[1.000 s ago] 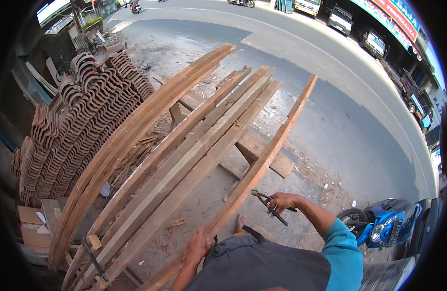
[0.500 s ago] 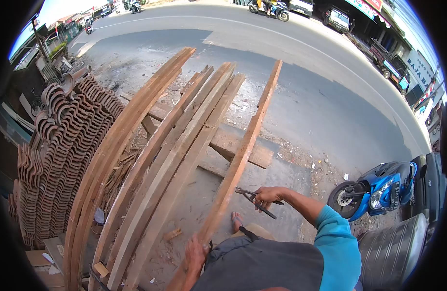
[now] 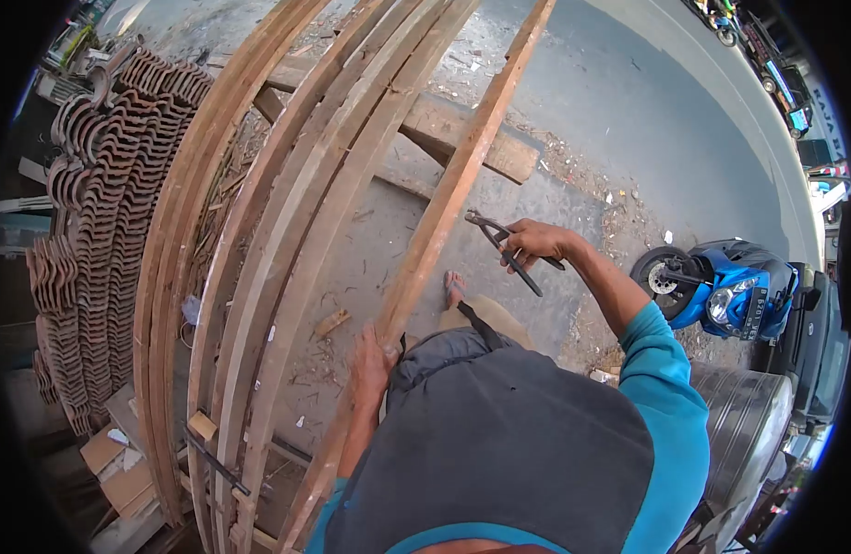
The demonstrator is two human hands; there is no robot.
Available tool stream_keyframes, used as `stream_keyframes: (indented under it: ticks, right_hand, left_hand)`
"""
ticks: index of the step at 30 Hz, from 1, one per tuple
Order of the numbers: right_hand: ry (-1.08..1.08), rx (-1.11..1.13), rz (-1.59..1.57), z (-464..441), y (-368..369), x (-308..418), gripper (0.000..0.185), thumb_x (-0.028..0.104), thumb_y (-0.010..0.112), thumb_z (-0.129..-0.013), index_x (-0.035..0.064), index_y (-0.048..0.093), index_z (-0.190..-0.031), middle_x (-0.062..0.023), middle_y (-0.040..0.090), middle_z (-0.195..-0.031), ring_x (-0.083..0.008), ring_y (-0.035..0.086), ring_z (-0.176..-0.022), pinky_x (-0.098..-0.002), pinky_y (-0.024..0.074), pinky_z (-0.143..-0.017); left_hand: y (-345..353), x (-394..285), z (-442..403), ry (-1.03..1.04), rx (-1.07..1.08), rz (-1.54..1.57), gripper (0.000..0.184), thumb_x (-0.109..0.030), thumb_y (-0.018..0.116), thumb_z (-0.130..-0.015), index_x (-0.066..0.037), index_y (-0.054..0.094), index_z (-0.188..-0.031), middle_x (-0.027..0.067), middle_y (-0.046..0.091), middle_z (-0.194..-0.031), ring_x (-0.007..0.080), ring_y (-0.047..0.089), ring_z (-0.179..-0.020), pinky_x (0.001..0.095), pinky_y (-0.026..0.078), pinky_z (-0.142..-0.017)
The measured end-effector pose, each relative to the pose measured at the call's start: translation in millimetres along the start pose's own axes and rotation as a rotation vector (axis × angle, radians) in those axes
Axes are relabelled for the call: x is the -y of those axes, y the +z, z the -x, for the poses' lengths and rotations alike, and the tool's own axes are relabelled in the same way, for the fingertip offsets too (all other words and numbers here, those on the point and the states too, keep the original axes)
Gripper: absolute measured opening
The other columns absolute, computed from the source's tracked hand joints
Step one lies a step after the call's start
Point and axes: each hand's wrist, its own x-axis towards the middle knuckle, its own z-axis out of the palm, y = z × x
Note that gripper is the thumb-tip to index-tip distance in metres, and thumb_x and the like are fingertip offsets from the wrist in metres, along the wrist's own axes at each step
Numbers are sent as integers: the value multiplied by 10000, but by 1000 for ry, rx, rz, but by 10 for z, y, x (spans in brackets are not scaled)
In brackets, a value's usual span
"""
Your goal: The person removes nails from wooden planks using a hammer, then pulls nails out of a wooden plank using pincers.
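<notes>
Containers first: ribbed metal drum (image 3: 744, 443), well right of the reddish beam (image 3: 464, 166), contents out of sight. Cardboard (image 3: 125, 480) low and far left of the beam, box or flat pieces, can't tell; white scraps lie on it.

Hidden or cut off: the beam's upper end runs to the top of the view, my left forearm covers part of its lower stretch. The long timbers (image 3: 319, 185) left of the beam are also cropped at the top. Roof tiles (image 3: 121, 212) stacked beyond those timbers, edges dim. Blue motorbike (image 3: 730, 291) far right of the beam, rear hard to make out.

Beam: long, narrow, reddish-brown, pale specks, stepped edge near the upper end. It slants up from beside my waist, passing over a wooden crosspiece (image 3: 499, 157). My left hand (image 3: 370, 358) lies on its lower part; fingers partly hidden, can't tell how tightly they're closed. My right hand (image 3: 534, 242) is closed around the dark pincers (image 3: 490, 231), handles spread, head pointing at the beam from just right of it.
</notes>
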Motion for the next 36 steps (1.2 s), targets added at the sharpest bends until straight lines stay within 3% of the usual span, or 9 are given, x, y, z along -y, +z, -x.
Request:
stream_keyframes:
  ticks: [1, 2, 10, 13, 17, 20, 24, 29, 36]
  right_hand:
    - [16, -20, 5, 33, 7, 13, 374, 143, 519, -936, -34, 551, -1264, -190, 716, -1062, -270, 753, -866, -387, 639, -744]
    - [19, -23, -6, 65, 32, 35, 471, 150, 530, -943, -56, 521, -1366, -212, 704, -1064, -290, 756, -881, -394, 642, -717]
    - [12, 37, 58, 54, 120, 215, 440, 153, 509, -934, -56, 547, -1319, -200, 712, -1070, -282, 752, -901, -396, 629, -797]
    - [34, 82, 79, -5, 27, 241, 443, 130, 495, -933, -45, 535, -1339, -197, 732, -1080, -275, 759, -906, -381, 631, -767]
    - [59, 200, 60, -34, -168, 428, 430, 126, 454, -989, -73, 474, -1369, -285, 692, -1151, -380, 725, -1001, -463, 603, -859]
    - [175, 329, -21, -134, -316, 367, 448, 136, 418, -1043, -82, 403, -1434, -360, 654, -1210, -472, 691, -1089, -537, 573, -948]
    - [165, 351, -139, -185, -350, 225, 447, 143, 437, -1045, -62, 392, -1440, -363, 641, -1232, -476, 674, -1123, -549, 548, -995]
    - [108, 234, -32, -174, -280, 136, 458, 211, 540, -994, -82, 512, -1345, -286, 711, -1127, -393, 738, -997, -471, 617, -856]
    - [88, 168, -75, -103, -166, 141, 505, 143, 496, -947, -85, 454, -1396, -257, 726, -1078, -336, 757, -907, -443, 627, -783]
  left_hand:
    - [-2, -17, -10, -18, 0, -2, 751, -160, 748, -830, -10, 401, -1479, 300, 576, -1264, 495, 571, -1148, 542, 476, -952]
    - [-2, -13, -3, -37, 12, -3, 751, -160, 748, -830, -10, 401, -1479, 300, 576, -1264, 495, 571, -1148, 542, 476, -952]
    - [18, -33, -28, -80, 17, -37, 793, -210, 797, -807, -44, 417, -1483, 291, 589, -1237, 486, 585, -1134, 542, 480, -938]
    - [95, 6, -64, -79, 3, 26, 803, -215, 813, -796, -51, 426, -1481, 276, 598, -1203, 473, 592, -1119, 530, 483, -921]
    - [83, -25, 5, -109, 20, -155, 776, -236, 806, -809, -74, 440, -1474, 245, 606, -1201, 434, 599, -1139, 541, 474, -936]
    - [10, -111, 26, -116, 48, -123, 764, -311, 793, -832, -100, 438, -1474, 235, 617, -1196, 417, 608, -1140, 535, 475, -938]
    - [57, -50, 76, -98, 39, -101, 742, -334, 776, -855, -106, 437, -1475, 221, 620, -1198, 410, 613, -1134, 540, 474, -935]
    - [354, 185, 46, -47, -23, -171, 706, -290, 763, -860, -98, 448, -1461, 207, 629, -1170, 411, 622, -1100, 540, 476, -904]
    - [206, 52, -10, -74, 25, -135, 683, -221, 734, -866, -80, 440, -1466, 230, 615, -1195, 425, 609, -1101, 525, 470, -912]
